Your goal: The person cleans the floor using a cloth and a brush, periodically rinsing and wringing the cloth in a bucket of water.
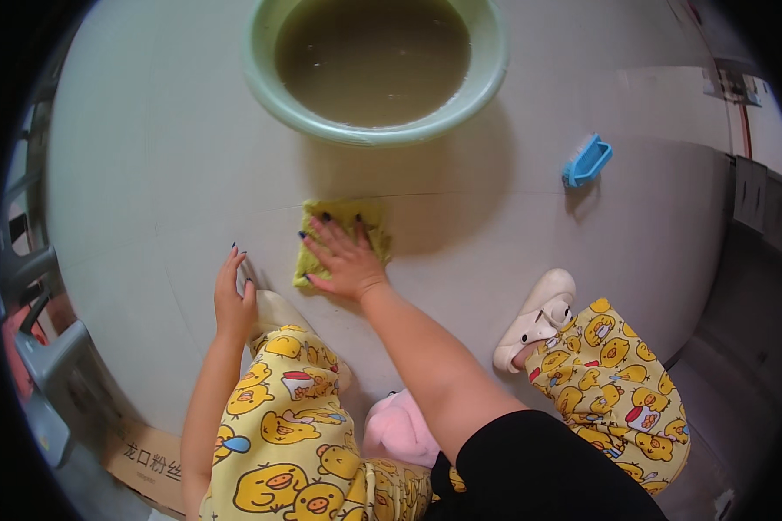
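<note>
Spread flat, my right hand [347,262] presses a folded yellow-green cloth [309,264] against the pale tiled floor [189,163]. The fingers lie apart on top of the cloth and point away from me. My left hand [233,290] is raised beside my left shoe [277,309], holding nothing, with its thumb apart from the fingers. Beyond the cloth stands a pale green plastic basin [371,135] holding murky brown water [375,65]. A blue plastic scrub brush [586,163] lies on the floor to the right, some distance from both hands.
My right foot wears a white clog [537,319]. Something soft and pink [401,426] is between my legs. Grey plastic stools [55,355] stand along the left side, near a cardboard box [146,459] bearing writing. A dark area borders the floor at the right.
</note>
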`<state>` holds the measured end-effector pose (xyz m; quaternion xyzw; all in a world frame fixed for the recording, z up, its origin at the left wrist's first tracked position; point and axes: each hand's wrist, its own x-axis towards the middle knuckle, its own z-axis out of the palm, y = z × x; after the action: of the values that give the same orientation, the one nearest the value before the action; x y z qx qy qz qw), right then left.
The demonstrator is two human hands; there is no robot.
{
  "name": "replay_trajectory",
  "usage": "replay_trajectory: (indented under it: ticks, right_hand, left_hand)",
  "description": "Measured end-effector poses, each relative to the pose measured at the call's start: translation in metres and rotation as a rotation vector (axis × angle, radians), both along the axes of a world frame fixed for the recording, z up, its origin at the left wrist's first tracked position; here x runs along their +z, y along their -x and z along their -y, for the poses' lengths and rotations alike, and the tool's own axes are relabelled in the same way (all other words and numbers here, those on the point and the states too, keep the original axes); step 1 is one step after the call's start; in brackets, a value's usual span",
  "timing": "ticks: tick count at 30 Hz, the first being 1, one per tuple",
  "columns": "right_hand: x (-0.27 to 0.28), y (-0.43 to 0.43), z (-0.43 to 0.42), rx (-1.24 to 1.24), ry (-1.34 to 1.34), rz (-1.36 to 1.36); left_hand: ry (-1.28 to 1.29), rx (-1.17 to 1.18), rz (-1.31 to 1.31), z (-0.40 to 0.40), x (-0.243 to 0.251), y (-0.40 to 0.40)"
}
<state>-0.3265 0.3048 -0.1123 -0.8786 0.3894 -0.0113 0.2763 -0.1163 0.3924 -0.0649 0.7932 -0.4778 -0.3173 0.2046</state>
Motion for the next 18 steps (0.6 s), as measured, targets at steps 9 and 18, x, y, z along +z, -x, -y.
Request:
replay_trajectory:
  ticks: [9, 18]
  right_hand:
    - [0.013, 0.149, 0.081, -0.417, 0.123, -0.3]
    - [-0.005, 0.302, 0.101, -0.84, 0.332, -0.386]
  left_hand:
    - [-0.089, -0.158, 0.055, 0.017, 0.012, 0.017]
    - [-0.1, -0.113, 0.011, 0.027, 0.012, 0.012]
